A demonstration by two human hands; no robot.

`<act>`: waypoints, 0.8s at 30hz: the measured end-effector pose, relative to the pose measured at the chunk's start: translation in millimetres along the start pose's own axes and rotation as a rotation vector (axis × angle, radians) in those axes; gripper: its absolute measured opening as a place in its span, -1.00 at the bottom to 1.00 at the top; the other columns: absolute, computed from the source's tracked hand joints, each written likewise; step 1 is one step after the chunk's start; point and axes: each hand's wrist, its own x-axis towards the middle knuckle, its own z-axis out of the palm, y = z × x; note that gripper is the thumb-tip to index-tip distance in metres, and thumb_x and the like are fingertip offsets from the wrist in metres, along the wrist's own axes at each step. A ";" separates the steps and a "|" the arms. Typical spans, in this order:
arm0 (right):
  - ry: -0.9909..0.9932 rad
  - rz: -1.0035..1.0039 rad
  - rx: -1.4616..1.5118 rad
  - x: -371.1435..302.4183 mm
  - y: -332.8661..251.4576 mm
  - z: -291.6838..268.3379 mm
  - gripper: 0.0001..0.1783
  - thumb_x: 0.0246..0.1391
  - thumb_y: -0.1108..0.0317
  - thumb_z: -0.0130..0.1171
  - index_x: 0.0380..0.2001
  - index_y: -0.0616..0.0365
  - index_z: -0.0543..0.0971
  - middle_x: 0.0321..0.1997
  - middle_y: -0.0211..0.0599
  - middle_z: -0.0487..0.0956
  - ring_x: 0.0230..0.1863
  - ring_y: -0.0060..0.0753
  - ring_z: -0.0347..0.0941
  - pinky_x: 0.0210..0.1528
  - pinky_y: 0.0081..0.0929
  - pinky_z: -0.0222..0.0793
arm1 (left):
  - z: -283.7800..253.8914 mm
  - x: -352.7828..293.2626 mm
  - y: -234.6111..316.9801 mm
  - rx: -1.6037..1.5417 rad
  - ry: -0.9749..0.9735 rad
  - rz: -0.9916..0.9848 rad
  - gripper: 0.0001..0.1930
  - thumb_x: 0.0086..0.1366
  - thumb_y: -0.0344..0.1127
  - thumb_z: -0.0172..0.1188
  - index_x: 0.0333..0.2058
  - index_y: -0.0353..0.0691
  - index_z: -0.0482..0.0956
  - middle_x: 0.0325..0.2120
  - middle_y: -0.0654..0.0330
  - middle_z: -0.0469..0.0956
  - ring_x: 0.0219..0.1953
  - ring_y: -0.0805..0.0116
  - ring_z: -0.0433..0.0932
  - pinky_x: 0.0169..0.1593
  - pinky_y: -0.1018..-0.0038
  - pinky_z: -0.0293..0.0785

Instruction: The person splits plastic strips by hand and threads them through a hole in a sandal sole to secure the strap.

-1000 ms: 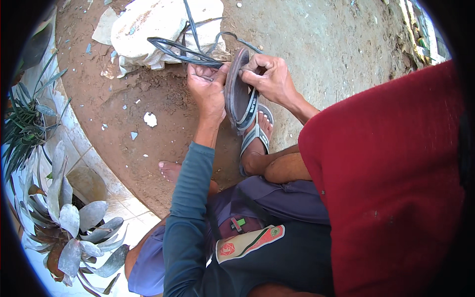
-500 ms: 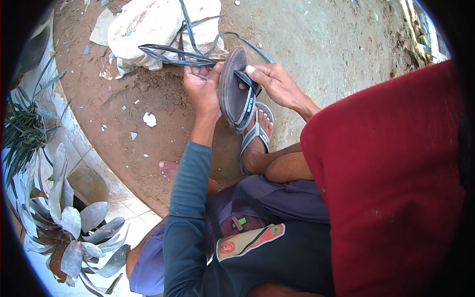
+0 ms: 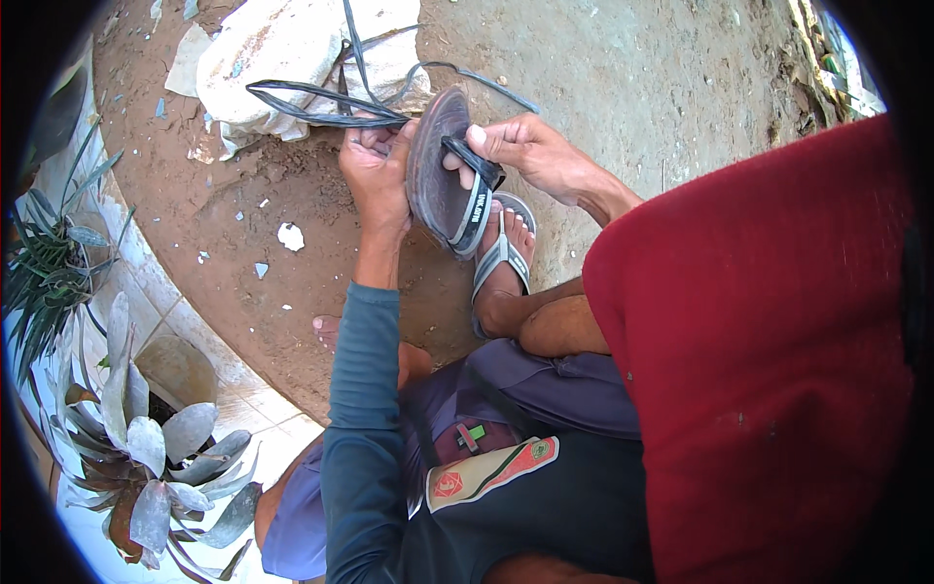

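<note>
A brown-soled flip-flop (image 3: 433, 161) is raised on edge between my hands, its grey strap facing right. My right hand (image 3: 545, 161) is closed on the front of the strap, thumb on top and fingertips showing beneath it. On the sole's underside, my left hand (image 3: 377, 185) pinches a black strip (image 3: 292, 105) against the flip-flop. The strip loops out to the left, and more of it trails up and right over the ground. Fingers of the left hand are partly hidden by the strip. The other flip-flop (image 3: 501, 258) is on one foot, just below the raised one.
A white sack (image 3: 268, 68) lies on the dirt ahead. Broken pieces (image 3: 290, 236) are scattered on the ground. Plants (image 3: 156, 438) stand on a tiled edge (image 3: 233, 360) at left. A red cloth-covered shape (image 3: 759, 321) fills the right side. One bare foot (image 3: 327, 329) rests on the dirt.
Both hands and the raised flip-flop have shifted slightly left in the picture. The right hand's fingertips now show more under the strap. Both grips continue.
</note>
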 end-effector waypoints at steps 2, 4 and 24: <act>-0.034 -0.060 -0.037 0.8 -0.5 0.7 -0.58 0.32 0.03 0.09 -0.34 0.16 0.71 -0.50 -0.43 0.61 -0.37 -0.62 0.46 -0.18 -0.49 0.39 | 0.0 0.5 -1.6 0.034 -0.024 0.028 -0.75 0.18 -0.63 0.30 -0.20 -0.31 0.47 -0.36 0.25 0.57 -0.32 0.54 0.54 -0.22 0.59 0.48; 0.038 -0.061 -0.231 -3.5 -9.6 7.1 -0.58 0.32 0.04 0.08 -0.35 0.17 0.70 -0.50 -0.41 0.61 -0.36 -0.61 0.46 -0.21 -0.46 0.40 | -3.4 2.5 -4.1 0.070 -0.047 0.058 -0.76 0.17 -0.62 0.31 -0.22 -0.31 0.48 -0.36 0.25 0.57 -0.33 0.54 0.54 -0.23 0.60 0.47; 0.104 -0.613 -0.727 -16.7 -3.2 28.8 -0.54 0.03 0.11 0.38 -0.15 0.26 0.59 -0.29 -0.07 0.59 -0.19 -0.04 0.52 -0.07 -0.20 0.37 | -46.0 25.3 28.9 -0.239 -0.187 -0.089 -0.78 0.30 -0.57 0.09 -0.34 -0.08 0.26 -0.27 0.16 0.56 -0.24 0.47 0.60 -0.17 0.53 0.61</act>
